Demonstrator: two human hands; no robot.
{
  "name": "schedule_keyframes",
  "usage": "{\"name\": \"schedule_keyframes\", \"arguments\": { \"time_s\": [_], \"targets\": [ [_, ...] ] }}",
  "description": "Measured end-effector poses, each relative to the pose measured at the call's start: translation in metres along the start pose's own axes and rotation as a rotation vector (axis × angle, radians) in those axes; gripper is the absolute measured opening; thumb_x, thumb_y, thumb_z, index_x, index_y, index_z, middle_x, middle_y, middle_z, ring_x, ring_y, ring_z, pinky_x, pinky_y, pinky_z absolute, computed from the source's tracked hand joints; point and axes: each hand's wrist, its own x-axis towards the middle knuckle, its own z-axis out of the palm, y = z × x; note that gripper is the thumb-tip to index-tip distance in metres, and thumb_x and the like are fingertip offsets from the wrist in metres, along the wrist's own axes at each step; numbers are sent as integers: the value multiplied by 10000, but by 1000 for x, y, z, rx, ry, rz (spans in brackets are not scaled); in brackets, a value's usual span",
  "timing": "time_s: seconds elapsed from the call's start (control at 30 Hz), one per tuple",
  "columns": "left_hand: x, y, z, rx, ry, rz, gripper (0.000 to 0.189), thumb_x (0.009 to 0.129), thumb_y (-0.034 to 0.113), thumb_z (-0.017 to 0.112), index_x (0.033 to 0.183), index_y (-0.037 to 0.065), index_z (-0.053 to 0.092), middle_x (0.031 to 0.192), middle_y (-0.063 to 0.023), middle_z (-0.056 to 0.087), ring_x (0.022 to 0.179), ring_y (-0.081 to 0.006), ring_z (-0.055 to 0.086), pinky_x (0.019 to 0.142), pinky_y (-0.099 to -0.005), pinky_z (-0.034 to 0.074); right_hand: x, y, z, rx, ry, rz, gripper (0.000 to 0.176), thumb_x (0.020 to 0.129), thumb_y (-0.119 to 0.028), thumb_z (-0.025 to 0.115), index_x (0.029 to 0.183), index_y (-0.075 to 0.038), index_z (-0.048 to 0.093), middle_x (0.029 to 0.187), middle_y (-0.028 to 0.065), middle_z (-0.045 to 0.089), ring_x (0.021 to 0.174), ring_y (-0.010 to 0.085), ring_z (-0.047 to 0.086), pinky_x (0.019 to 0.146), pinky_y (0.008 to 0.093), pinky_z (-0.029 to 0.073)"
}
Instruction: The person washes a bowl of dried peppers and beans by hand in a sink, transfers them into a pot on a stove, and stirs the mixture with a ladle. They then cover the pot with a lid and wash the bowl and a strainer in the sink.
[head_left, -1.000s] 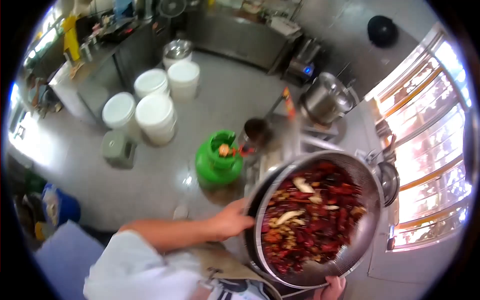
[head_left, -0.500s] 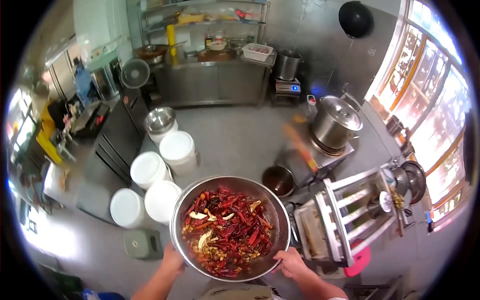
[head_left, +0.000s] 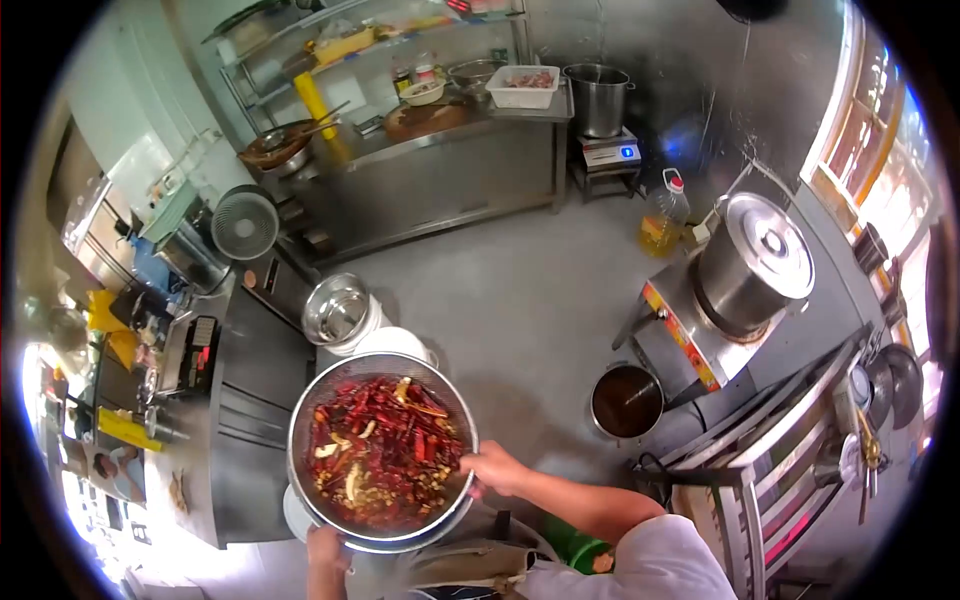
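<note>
A round metal strainer bowl (head_left: 462, 400) is held out at the lower middle, filled with dark red dried chilies (head_left: 400, 425), pale slices and small yellowish bits. My left hand (head_left: 328, 550) grips its rim at the lower left. On the right side of the rim, my right hand (head_left: 492, 468) is closed with the thumb near the top edge. Beneath and behind the strainer stand white lidded buckets (head_left: 395, 343), partly hidden by it. A shiny metal bowl (head_left: 336, 308) rests on one of them.
At the right, a large lidded pot (head_left: 755, 262) sits on a stove (head_left: 690, 335). A pot of dark liquid (head_left: 627, 400) stands on the floor beside it. An oil jug (head_left: 664, 215), a slatted rack (head_left: 790, 480), a left counter (head_left: 195, 440) and a back steel table (head_left: 440, 185) surround the floor.
The view has turned and shifted. The strainer, with both hands on it, has moved left in view and now covers most of the white buckets. My right forearm reaches farther across.
</note>
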Motion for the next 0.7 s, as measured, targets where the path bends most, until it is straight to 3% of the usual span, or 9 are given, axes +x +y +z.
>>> {"name": "schedule_keyframes", "arguments": {
  "time_s": [0.2,0.23,0.27,0.3,0.33,0.4,0.47,0.63,0.7],
  "targets": [
    [126,99,142,-61,13,-201,465,686,-93,528,1150,-120,495,966,-227,622,824,-331,643,657,-452,564,120,-99,-75,53,91,17,134,756,-79,569,783,50,547,608,109,546,439,206,541,403,331,479],
    [157,101,169,-190,15,-116,483,678,-82,561,1156,-111,501,997,-201,627,854,-303,643,713,-420,563,126,-116,-90,0,117,-34,156,757,-92,574,721,57,545,567,118,541,433,207,544,404,338,480],
    [185,112,197,-124,-81,-172,482,692,-66,578,1168,-93,507,1026,-177,628,879,-281,641,738,-392,554,127,-144,-105,-67,146,-82,198,758,-104,579,659,64,543,526,127,536,427,207,547,405,345,481],
    [201,133,237,-199,-167,-192,458,704,-55,599,1157,-76,531,1040,-180,626,890,-279,640,730,-398,555,130,-174,-115,-33,305,-31,184,758,-97,581,694,73,553,547,135,549,434,215,555,413,353,486],
    [222,146,264,-213,-164,-279,367,687,-84,628,1039,-150,549,951,-231,623,810,-334,646,641,-454,561,126,-194,-121,18,466,30,176,758,-90,583,729,82,562,568,144,561,440,223,563,420,361,491],
    [278,155,324,-73,-262,-298,342,676,-98,612,1011,-142,560,899,-225,625,754,-327,646,593,-437,552,122,-241,-154,44,569,17,184,768,-77,574,808,102,561,610,159,575,464,237,583,422,365,499],
    [289,214,409,-29,-374,-278,305,683,-104,600,982,-144,558,858,-206,623,705,-321,641,568,-411,541,114,-276,-186,104,685,-90,192,771,-65,560,854,108,546,642,179,585,476,255,591,425,367,508],
    [380,254,602,88,-599,-325,365,705,-70,601,1068,-66,561,876,-196,620,707,-331,643,572,-480,535,110,-360,-276,315,851,-216,190,760,-18,501,882,124,535,679,192,598,468,270,582,412,363,492],
    [410,268,684,169,-672,-329,356,718,-54,568,1074,-32,555,864,-170,626,694,-298,645,559,-445,552,125,-397,-322,369,906,-276,206,758,-18,491,899,125,535,680,191,600,466,264,580,412,355,489]
  ]
}}
